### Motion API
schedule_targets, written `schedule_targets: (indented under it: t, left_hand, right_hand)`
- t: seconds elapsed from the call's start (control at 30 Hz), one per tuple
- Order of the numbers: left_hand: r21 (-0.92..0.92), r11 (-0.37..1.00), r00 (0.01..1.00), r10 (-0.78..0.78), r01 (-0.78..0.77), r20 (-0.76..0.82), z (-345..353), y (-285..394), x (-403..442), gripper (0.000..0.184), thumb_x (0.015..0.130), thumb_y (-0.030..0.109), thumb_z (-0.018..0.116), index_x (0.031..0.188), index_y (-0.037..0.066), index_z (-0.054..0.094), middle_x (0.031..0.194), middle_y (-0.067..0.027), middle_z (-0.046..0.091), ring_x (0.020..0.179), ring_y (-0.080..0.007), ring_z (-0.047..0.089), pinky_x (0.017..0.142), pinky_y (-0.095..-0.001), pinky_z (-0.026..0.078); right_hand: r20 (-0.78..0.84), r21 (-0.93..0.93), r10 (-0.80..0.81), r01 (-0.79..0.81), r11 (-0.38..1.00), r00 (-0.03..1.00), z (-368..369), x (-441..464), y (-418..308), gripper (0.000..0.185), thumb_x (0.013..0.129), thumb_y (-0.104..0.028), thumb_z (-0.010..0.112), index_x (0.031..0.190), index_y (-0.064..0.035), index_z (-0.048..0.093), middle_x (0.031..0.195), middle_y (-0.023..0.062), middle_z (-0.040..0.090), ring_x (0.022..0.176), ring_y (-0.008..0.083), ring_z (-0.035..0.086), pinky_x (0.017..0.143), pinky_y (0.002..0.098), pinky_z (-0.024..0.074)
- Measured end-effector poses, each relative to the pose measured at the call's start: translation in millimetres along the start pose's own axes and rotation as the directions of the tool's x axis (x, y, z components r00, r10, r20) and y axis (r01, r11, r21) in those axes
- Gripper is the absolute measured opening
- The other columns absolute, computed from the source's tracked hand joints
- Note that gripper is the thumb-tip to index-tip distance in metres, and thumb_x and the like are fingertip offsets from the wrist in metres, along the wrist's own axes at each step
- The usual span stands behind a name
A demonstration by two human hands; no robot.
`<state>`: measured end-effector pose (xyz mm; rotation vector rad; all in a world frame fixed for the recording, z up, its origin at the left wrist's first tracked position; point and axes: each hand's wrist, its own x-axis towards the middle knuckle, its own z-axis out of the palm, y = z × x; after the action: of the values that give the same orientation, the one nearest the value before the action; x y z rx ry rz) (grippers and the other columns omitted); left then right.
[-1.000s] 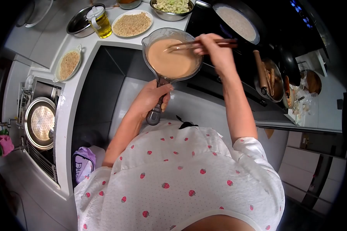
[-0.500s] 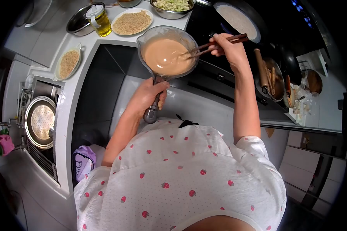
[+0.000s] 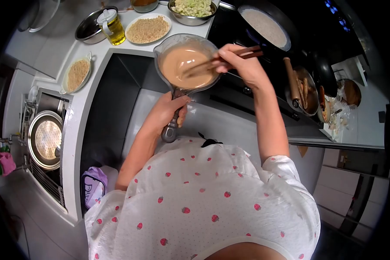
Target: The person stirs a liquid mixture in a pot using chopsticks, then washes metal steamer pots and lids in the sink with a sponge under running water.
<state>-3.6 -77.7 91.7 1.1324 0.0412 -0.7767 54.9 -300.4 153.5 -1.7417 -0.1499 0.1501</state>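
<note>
My left hand (image 3: 167, 113) is wrapped round the dark handle of a grey saucepan (image 3: 159, 77), which I hold up in front of the counter edge. Smooth tan batter (image 3: 174, 64) fills much of the pan. In my right hand (image 3: 236, 61) is a pair of dark wooden chopsticks (image 3: 250, 52), gripped near their upper part. Their lower ends are blurred by motion and dip into the batter near the middle of the pan; the exact tips are hard to make out.
On the counter behind stand a plate of chopped crumbs (image 3: 147, 29), an oil jug (image 3: 112, 28) and a metal bowl of chopped greens (image 3: 192, 9). A frying pan (image 3: 264, 27) with a pale round layer sits on the stove at right. A sink with a colander (image 3: 47, 138) lies left.
My right hand has moved left and slightly down, carrying the chopsticks from the batter's right side toward its middle. The saucepan sits slightly lower in view.
</note>
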Motion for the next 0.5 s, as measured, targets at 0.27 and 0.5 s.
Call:
schedule_targets:
  t: [0.27, 0.5]
  left_hand:
    - [0.021, 0.999, 1.0, -0.026, 0.026, 0.01, 9.7, 2.5, 2.5, 0.013, 0.087, 0.014, 0.049, 0.086, 0.001, 0.048, 0.05, -0.0013, 0.042, 0.037, -0.0117, 0.041, 0.036, -0.0259, 0.035]
    - [-0.019, 1.0, 0.999, 0.012, -0.011, 0.046, 8.6, -0.9, 4.0, 0.016, 0.086, 0.017, 0.05, 0.083, 0.002, 0.049, 0.052, -0.0023, 0.044, 0.039, -0.0122, 0.042, 0.037, -0.026, 0.036]
  right_hand:
    - [-0.193, -0.169, -0.131, 0.099, 0.981, 0.972, 15.4, 4.0, 1.4, 0.023, 0.085, -0.02, 0.057, 0.078, 0.0012, 0.061, 0.069, 0.0063, 0.062, 0.06, 0.0088, 0.058, 0.057, 0.021, 0.0471]
    - [-0.308, -0.165, -0.041, -0.011, 0.986, 0.951, -16.1, 7.6, -2.8, 0.021, 0.085, -0.018, 0.055, 0.078, 0.0005, 0.062, 0.069, 0.0077, 0.063, 0.057, 0.0106, 0.059, 0.053, 0.0218, 0.0475]
